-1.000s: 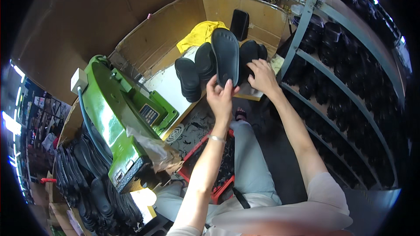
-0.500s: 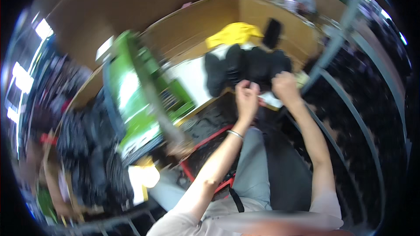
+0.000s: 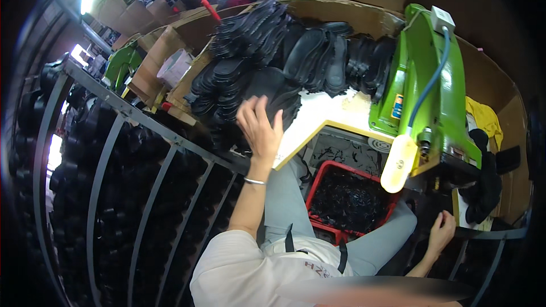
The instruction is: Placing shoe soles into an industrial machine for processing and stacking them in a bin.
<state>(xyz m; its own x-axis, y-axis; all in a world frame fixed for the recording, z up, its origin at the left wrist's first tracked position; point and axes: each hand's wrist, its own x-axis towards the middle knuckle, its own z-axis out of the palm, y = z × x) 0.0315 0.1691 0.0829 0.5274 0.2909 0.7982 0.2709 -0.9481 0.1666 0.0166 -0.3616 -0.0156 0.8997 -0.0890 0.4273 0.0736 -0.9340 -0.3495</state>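
Observation:
My left hand (image 3: pixel 261 128) is raised with its fingers spread and nothing in them. It is in front of a stack of black shoe soles (image 3: pixel 266 82) on the left part of the white worktable (image 3: pixel 310 115); whether the fingertips touch the soles I cannot tell. On the right, my right hand (image 3: pixel 442 233) hangs low, loosely curled with fingers apart and nothing visible in it. Nearest to it are the green machine (image 3: pixel 438 88) with a pale yellow lamp-like part (image 3: pixel 399 163), and a few black soles (image 3: pixel 483 187) at the right side.
A red crate (image 3: pixel 324 185) full of black scraps stands between my legs, under the table edge. A grey metal rail (image 3: pixel 151 122) runs along my left, with many black pieces behind it. Cardboard walls (image 3: pixel 369 17) surround the table. A yellow cloth (image 3: pixel 484 119) lies at right.
The view has swung left. My hands were close together by the soles on the right; now the left one is at the left stack and the right one has dropped lower.

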